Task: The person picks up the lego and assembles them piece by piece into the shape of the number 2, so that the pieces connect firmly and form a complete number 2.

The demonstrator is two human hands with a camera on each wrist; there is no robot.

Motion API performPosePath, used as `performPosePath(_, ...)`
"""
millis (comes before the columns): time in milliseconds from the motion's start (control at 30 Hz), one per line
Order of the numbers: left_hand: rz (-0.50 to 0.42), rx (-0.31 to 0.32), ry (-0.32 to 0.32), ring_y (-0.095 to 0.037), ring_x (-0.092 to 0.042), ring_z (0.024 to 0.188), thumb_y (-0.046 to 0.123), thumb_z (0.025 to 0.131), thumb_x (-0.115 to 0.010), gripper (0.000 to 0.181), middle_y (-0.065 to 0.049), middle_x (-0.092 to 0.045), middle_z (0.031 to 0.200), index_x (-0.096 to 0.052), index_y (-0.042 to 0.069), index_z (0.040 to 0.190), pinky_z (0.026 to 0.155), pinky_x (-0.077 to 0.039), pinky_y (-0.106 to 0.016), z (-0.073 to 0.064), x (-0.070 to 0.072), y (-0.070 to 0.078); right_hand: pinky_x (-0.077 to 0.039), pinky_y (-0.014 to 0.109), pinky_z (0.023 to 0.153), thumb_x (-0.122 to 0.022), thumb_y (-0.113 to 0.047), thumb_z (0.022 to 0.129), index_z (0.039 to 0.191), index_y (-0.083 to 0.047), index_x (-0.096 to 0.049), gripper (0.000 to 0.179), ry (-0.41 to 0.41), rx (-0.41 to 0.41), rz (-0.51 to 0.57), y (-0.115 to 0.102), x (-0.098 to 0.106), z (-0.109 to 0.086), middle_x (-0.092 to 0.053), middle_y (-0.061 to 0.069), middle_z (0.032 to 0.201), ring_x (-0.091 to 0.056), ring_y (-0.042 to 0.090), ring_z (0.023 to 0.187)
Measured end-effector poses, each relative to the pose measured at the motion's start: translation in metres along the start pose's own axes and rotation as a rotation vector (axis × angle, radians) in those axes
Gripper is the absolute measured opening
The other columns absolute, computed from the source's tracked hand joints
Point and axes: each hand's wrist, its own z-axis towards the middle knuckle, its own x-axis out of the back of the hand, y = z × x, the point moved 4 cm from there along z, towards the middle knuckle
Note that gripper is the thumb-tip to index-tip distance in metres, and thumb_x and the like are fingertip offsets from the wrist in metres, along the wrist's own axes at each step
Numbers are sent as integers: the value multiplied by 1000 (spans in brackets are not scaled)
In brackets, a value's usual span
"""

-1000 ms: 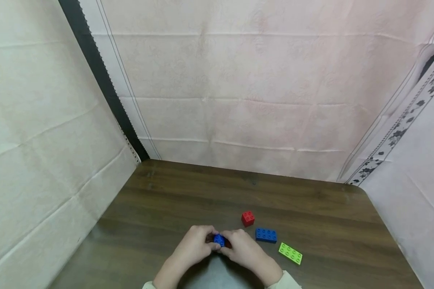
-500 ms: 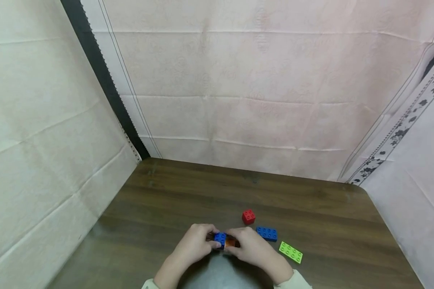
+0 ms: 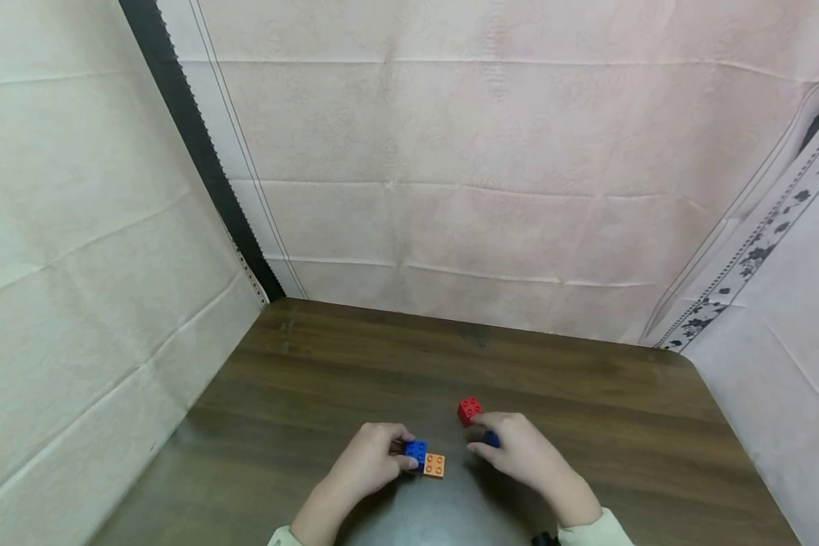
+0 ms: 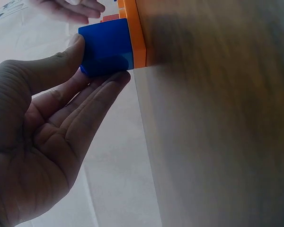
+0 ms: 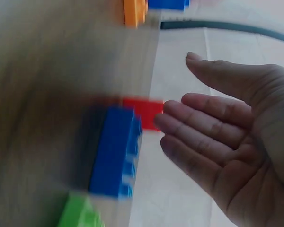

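A small blue toy brick (image 3: 416,450) sits on one end of an orange building brick (image 3: 434,465), whose other studs show to its right. My left hand (image 3: 374,457) pinches the blue brick between thumb and fingers; in the left wrist view the orange piece (image 4: 136,33) lies along the tabletop. My right hand (image 3: 519,455) is over a longer blue brick (image 5: 111,153), fingers extended and thumb apart, holding nothing. Its fingertips come close to a red brick (image 3: 469,410). In the head view the hand covers most of the longer blue brick.
A lime green brick (image 5: 75,213) lies beside the longer blue one in the right wrist view; the right arm hides it in the head view. The dark wooden table (image 3: 327,356) is walled by pale cloth (image 3: 450,189) at the back and sides.
My right hand has let go of the joined bricks and moved right, over the longer blue brick, uncovering the orange piece. My left hand keeps its pinch, nearly still.
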Motion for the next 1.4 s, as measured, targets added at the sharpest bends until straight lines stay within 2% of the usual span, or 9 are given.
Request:
performPosePath(133, -6, 6, -3, -9, -67, 85, 23, 84, -84, 21, 5, -72, 94, -75, 17, 102, 74, -57, -33, -1, 0, 0, -57, 46, 82, -80, -22, 88, 115, 0, -71, 36, -17, -62, -29, 16, 7, -6, -73, 12, 110, -70, 26, 100)
performPosePath(300, -33, 6, -10, -7, -66, 83, 22, 84, -83, 21, 6, -72, 94, -76, 16, 103, 73, -57, -31, -1, 0, -1, -57, 46, 81, -82, -29, 86, 116, 0, -71, 44, -74, -129, -42, 36, 5, -12, -72, 10, 109, -67, 23, 98)
performPosePath(500, -48, 12, -13, -7, -67, 83, 22, 85, -83, 20, 5, -72, 94, -76, 17, 103, 73, -57, -31, -1, 1, -1, -56, 49, 83, -85, -31, 82, 114, -4, -71, 44, -115, -170, -63, 43, -2, -15, -70, 6, 106, -64, 21, 95)
performPosePath(800, -37, 13, -5, -7, -67, 83, 23, 85, -83, 20, 6, -72, 93, -76, 16, 102, 74, -57, -33, -3, 1, 0, -56, 44, 79, -84, -23, 82, 108, -6, -72, 33, -86, -127, -99, 43, -5, -14, -68, 1, 100, -63, 17, 90)
performPosePath(1067, -32, 11, 0, -8, -67, 83, 24, 85, -83, 20, 6, -72, 93, -76, 17, 102, 74, -57, -33, -3, 0, -1, -55, 37, 74, -83, -24, 83, 106, -9, -72, 30, -54, -57, -127, 38, -3, -14, -66, -4, 97, -61, 11, 85)
performPosePath(1400, -31, 19, -2, -8, -67, 83, 24, 85, -83, 20, 6, -72, 93, -76, 16, 102, 74, -57, -33, -3, 0, 0, -56, 37, 75, -83, -25, 84, 108, -9, -71, 31, -29, 0, -117, 22, 0, -11, -67, -4, 99, -62, 10, 87)
